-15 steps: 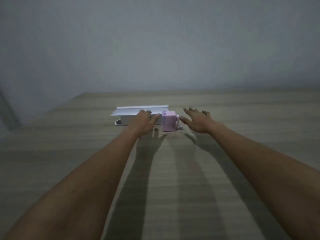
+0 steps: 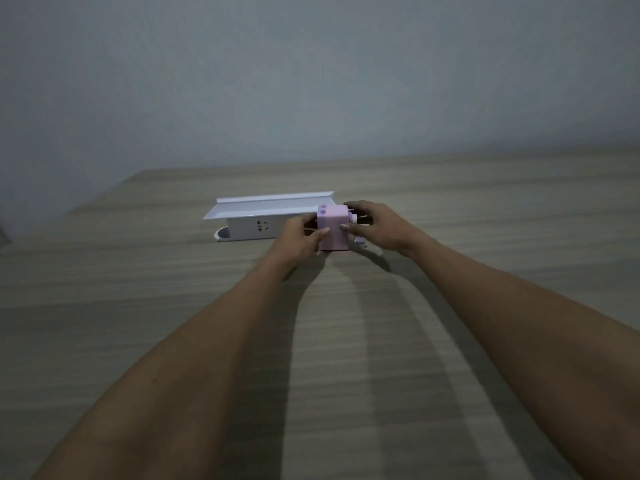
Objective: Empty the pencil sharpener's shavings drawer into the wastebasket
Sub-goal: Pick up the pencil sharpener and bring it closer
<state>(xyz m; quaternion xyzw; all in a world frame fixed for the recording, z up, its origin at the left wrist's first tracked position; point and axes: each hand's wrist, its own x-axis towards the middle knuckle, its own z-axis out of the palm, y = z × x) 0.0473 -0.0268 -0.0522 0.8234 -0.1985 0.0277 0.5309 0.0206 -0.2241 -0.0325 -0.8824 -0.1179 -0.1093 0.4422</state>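
Observation:
A small pink pencil sharpener [image 2: 333,229] with a crank on its right side stands on the wooden table [image 2: 173,306], just right of a long white box. My left hand [image 2: 300,234] grips the sharpener's left side, thumb on the front face. My right hand [image 2: 377,226] grips its right side, fingers wrapped over the top and back, partly hiding the crank. The shavings drawer cannot be made out as a separate part. No wastebasket is in view.
A long white box [image 2: 254,227] with a tray-like top and a face drawn on its front lies on the table, touching or nearly touching the sharpener's left rear. A plain grey wall rises behind the table's far edge.
Both hands have closed in on the pink sharpener. Earlier the left hand lay flat beside it and the right hand hovered spread to its right; now each grips a side.

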